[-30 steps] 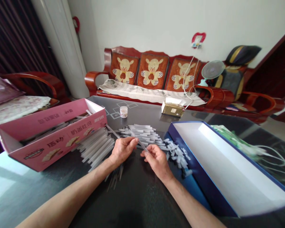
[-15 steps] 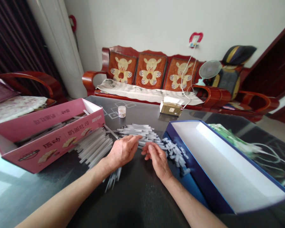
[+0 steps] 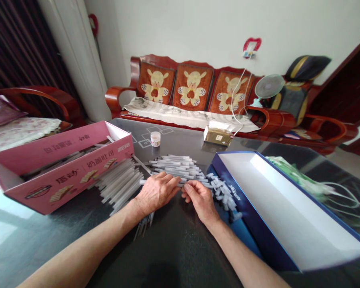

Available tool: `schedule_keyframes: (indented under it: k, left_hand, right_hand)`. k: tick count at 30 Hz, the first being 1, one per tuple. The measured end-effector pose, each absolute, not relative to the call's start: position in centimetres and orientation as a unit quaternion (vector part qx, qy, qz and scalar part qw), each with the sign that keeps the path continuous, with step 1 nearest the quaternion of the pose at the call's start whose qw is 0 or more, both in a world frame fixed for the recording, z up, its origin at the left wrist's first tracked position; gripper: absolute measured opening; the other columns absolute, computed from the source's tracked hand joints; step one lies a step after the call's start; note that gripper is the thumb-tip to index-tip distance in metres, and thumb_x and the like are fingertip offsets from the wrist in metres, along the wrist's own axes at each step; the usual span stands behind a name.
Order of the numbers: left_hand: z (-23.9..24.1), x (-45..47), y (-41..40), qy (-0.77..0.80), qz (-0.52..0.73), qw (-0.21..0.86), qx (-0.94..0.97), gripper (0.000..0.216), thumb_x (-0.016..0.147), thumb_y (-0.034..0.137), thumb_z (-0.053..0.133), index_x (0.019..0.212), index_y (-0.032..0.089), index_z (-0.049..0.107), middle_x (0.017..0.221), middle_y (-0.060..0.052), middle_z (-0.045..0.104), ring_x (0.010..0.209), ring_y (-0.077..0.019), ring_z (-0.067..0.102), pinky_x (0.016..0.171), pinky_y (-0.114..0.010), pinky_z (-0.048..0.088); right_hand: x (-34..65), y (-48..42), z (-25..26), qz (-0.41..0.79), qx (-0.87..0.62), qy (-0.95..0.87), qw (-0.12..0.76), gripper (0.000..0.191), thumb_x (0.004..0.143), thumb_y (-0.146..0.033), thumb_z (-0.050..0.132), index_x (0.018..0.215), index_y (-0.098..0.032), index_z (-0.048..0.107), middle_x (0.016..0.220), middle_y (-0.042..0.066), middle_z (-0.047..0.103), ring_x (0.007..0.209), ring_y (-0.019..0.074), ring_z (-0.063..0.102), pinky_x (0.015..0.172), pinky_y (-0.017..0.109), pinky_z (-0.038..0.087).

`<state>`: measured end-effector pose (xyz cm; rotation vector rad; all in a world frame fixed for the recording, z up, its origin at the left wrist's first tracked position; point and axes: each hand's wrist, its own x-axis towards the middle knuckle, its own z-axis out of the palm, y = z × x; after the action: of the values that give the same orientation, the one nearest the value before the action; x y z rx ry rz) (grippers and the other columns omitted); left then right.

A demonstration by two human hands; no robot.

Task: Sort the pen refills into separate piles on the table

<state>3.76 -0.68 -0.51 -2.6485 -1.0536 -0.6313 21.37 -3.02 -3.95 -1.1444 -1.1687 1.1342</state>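
My left hand (image 3: 159,189) is closed around a slim whitish pen-like tube (image 3: 143,182), whose end sticks out past the knuckles. Fingertip to fingertip with it, my right hand (image 3: 197,197) pinches at the tube's other end; what exactly lies between those fingers is hidden. Just beyond both hands lies a pile of similar white tubes (image 3: 175,164). To the left, another row of translucent tubes (image 3: 120,182) leans by the pink box. Small pale cap-like pieces (image 3: 223,192) are heaped right of my right hand. A few thin tubes (image 3: 144,226) lie below my left forearm.
A pink printed box (image 3: 78,176) with tubes inside stands left on the dark table (image 3: 180,248). A blue box with a white inside (image 3: 288,208) stands right, beside a green plastic bag (image 3: 297,174). Farther back are a small white tub (image 3: 155,139) and a tissue box (image 3: 217,136).
My left hand has closed on a tube that now shows beside its knuckles. Both hands have come closer together, and the right fingers now pinch near the tube's end.
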Motion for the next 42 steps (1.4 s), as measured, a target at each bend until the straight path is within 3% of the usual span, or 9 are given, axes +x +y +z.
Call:
schedule_keyframes:
  k: [7, 12, 15, 18, 20, 25, 31, 37, 42]
  left_hand:
    - [-0.89, 4.39, -0.86, -0.354, -0.237, 0.145, -0.893, 0.025, 0.095, 0.028, 0.04, 0.091, 0.019, 0.062, 0.072, -0.003, 0.058, 0.071, -0.0176, 0.053, 0.066, -0.029, 0.041]
    - [-0.88, 4.39, -0.86, -0.364, -0.236, 0.124, -0.892, 0.03, 0.096, 0.03, 0.037, 0.083, 0.018, 0.061, 0.068, -0.003, 0.057, 0.067, -0.0166, 0.052, 0.063, -0.029, 0.039]
    - [-0.88, 4.18, -0.73, -0.374, -0.235, 0.12, -0.889, 0.031, 0.096, 0.032, 0.036, 0.08, 0.018, 0.059, 0.068, -0.002, 0.057, 0.066, -0.0161, 0.052, 0.063, -0.029, 0.038]
    - [-0.83, 4.05, -0.61, -0.374, -0.242, 0.125, -0.886, 0.029, 0.096, 0.031, 0.037, 0.082, 0.018, 0.059, 0.068, -0.002, 0.057, 0.065, -0.0159, 0.052, 0.063, -0.029, 0.037]
    - [-0.77, 4.07, -0.59, -0.373, -0.246, 0.126, -0.886, 0.028, 0.095, 0.032, 0.038, 0.082, 0.018, 0.059, 0.068, -0.002, 0.057, 0.066, -0.0159, 0.052, 0.063, -0.029, 0.036]
    - [-0.85, 4.22, -0.65, -0.368, -0.238, 0.125, -0.89, 0.03, 0.095, 0.033, 0.038, 0.077, 0.018, 0.057, 0.067, -0.002, 0.057, 0.065, -0.0161, 0.052, 0.062, -0.029, 0.036]
    - [-1.15, 4.1, -0.55, -0.369, -0.244, 0.127, -0.888, 0.031, 0.096, 0.033, 0.037, 0.077, 0.018, 0.057, 0.067, -0.002, 0.056, 0.064, -0.0157, 0.052, 0.062, -0.028, 0.036]
    - [-1.07, 4.11, -0.55, -0.368, -0.236, 0.12, -0.891, 0.032, 0.096, 0.035, 0.036, 0.077, 0.019, 0.056, 0.067, -0.002, 0.057, 0.065, -0.0164, 0.052, 0.062, -0.029, 0.036]
    - [-1.18, 4.05, -0.45, -0.37, -0.235, 0.121, -0.891, 0.031, 0.096, 0.034, 0.037, 0.077, 0.018, 0.056, 0.067, -0.002, 0.057, 0.065, -0.0161, 0.052, 0.062, -0.028, 0.035]
  right_hand:
    - [21.39, -3.03, -3.76, 0.496, -0.494, -0.462, 0.544, 0.03, 0.075, -0.046, 0.068, 0.078, -0.016, 0.063, 0.065, 0.001, 0.067, 0.053, 0.0116, 0.059, 0.048, 0.022, 0.045]
    - [21.6, -2.86, -4.02, 0.498, -0.466, -0.479, 0.553, 0.024, 0.075, -0.041, 0.069, 0.08, -0.018, 0.064, 0.068, 0.0, 0.067, 0.059, 0.012, 0.061, 0.057, 0.024, 0.051]
    - [21.62, -2.86, -4.05, 0.497, -0.449, -0.491, 0.557, 0.023, 0.073, -0.036, 0.072, 0.087, -0.019, 0.064, 0.082, 0.001, 0.067, 0.071, 0.0135, 0.063, 0.064, 0.025, 0.053]
    - [21.51, -3.1, -3.78, 0.5, -0.441, -0.501, 0.552, 0.036, 0.07, -0.036, 0.073, 0.101, -0.021, 0.062, 0.101, 0.003, 0.065, 0.08, 0.0158, 0.063, 0.06, 0.025, 0.053]
    - [21.42, -3.26, -3.62, 0.487, -0.46, -0.511, 0.538, 0.037, 0.074, -0.042, 0.069, 0.103, -0.02, 0.06, 0.094, 0.004, 0.066, 0.073, 0.0152, 0.063, 0.054, 0.024, 0.051]
    - [21.33, -3.23, -3.77, 0.43, -0.513, -0.537, 0.513, 0.031, 0.084, -0.046, 0.055, 0.084, -0.016, 0.063, 0.067, 0.001, 0.064, 0.055, 0.0116, 0.057, 0.052, 0.023, 0.049]
    - [21.34, -3.22, -3.81, 0.461, -0.453, -0.543, 0.536, 0.035, 0.077, -0.039, 0.065, 0.106, -0.021, 0.057, 0.105, 0.006, 0.065, 0.084, 0.0177, 0.064, 0.058, 0.025, 0.054]
    - [21.38, -3.12, -3.93, 0.428, -0.522, -0.555, 0.485, 0.035, 0.088, -0.048, 0.049, 0.084, -0.015, 0.06, 0.064, 0.002, 0.063, 0.047, 0.0092, 0.052, 0.046, 0.022, 0.044]
    - [21.4, -3.2, -3.82, 0.449, -0.479, -0.561, 0.505, 0.031, 0.081, -0.042, 0.06, 0.102, -0.019, 0.057, 0.084, 0.003, 0.067, 0.063, 0.0125, 0.06, 0.053, 0.023, 0.049]
